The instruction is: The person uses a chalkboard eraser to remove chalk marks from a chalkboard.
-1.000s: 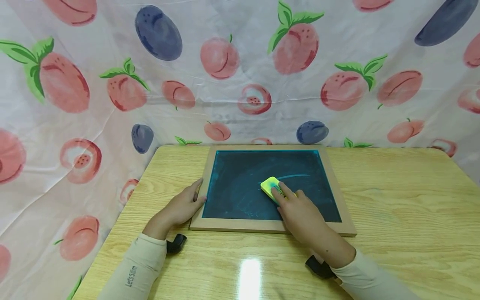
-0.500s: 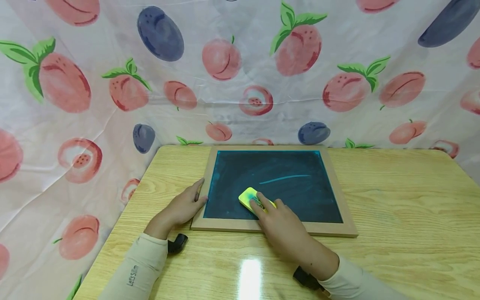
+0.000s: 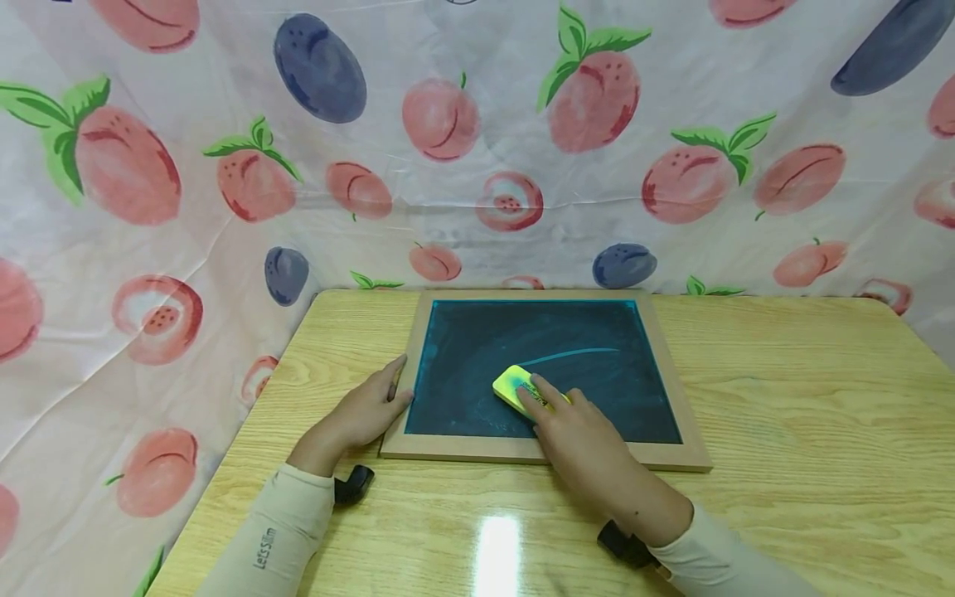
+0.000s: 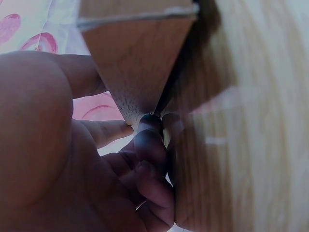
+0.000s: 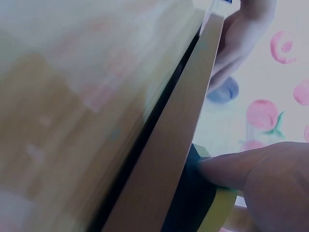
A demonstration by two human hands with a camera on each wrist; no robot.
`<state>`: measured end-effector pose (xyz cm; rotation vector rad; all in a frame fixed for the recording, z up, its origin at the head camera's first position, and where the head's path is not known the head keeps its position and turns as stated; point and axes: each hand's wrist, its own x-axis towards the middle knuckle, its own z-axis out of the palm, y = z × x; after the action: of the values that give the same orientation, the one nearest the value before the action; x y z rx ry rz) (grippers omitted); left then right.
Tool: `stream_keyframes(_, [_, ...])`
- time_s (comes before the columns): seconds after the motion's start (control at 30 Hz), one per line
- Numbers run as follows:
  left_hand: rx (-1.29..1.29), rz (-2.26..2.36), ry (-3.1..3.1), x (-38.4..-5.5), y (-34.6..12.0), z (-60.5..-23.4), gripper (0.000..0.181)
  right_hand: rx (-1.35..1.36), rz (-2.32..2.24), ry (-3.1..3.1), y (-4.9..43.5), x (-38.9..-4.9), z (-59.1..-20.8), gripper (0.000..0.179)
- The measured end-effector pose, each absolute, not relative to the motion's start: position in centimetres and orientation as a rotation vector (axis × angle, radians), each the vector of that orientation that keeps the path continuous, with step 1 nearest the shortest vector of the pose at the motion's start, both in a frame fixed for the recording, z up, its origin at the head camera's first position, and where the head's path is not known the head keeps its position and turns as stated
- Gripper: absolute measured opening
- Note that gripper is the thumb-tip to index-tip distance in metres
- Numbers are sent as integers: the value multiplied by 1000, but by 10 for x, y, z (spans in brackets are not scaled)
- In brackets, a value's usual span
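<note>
A chalkboard [image 3: 458,348] in a pale wooden frame lies on the table. My left hand [image 3: 361,410] grips its left edge, thumb on top of the frame; in the left wrist view, curled fingers [image 4: 149,140] sit low against the frame's side. My right hand [image 3: 582,439] holds a yellow chalkboard eraser [image 3: 513,381] against the board's lower middle, index and middle fingers laid over its top. The right wrist view shows the thumb pressed to the eraser's dark felt [image 5: 193,193]. A blue chalk line [image 3: 574,354] runs rightward from just beyond the eraser.
The yellowish wood-grain table [image 3: 791,398] extends to both sides of the board and in front of it. Behind, a fruit-print cloth [image 3: 477,108] hangs at the table's back edge. Black wrist mounts [image 3: 353,485] sit under both wrists.
The right hand swept the eraser left and towards me, then partway back right and slightly away from me. Left hand and board stay put, and the blue line remains visible.
</note>
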<state>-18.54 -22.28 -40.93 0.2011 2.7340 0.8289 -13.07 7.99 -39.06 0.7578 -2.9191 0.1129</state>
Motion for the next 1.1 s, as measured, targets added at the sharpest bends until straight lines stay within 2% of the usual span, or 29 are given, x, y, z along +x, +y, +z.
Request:
stream_keyframes(0.73, [305,960,2688,-179,-232,-415,65,618,197,-2819,158,-147,-391,50])
stream_keyframes(1.1, [307,939,2703,-179,-232,-415,65,432,195,-2881,186,-154,-387,48])
